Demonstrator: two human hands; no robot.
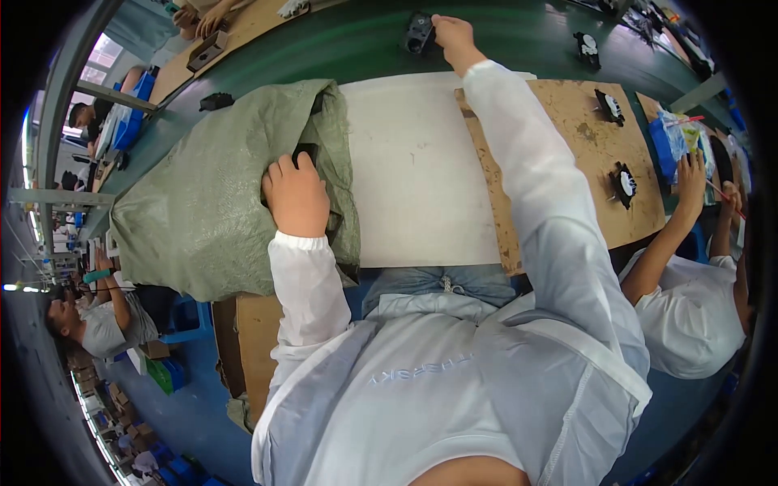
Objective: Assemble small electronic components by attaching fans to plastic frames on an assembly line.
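Note:
At the far side, my right hand (455,40) is closed on the edge of a black plastic housing (418,32) with round shapes on its face; this part is over the green conveyor belt (356,50). My left hand (297,196) lies at the mouth of a large green woven sack (194,194), its fingers curled. Between its thumb and fingers shows a dark piece (306,152), mostly hidden by the hand and the sack's folds. A white sheet (417,170) covers the board in front of me.
Two black-and-white parts (622,185) sit on the worn wooden board (571,154) at right. The belt carries another such part (587,50) and a black piece (216,101). A co-worker's hand (691,174) is near a blue bin (663,150) at right. A cardboard box (258,340) stands below the sack.

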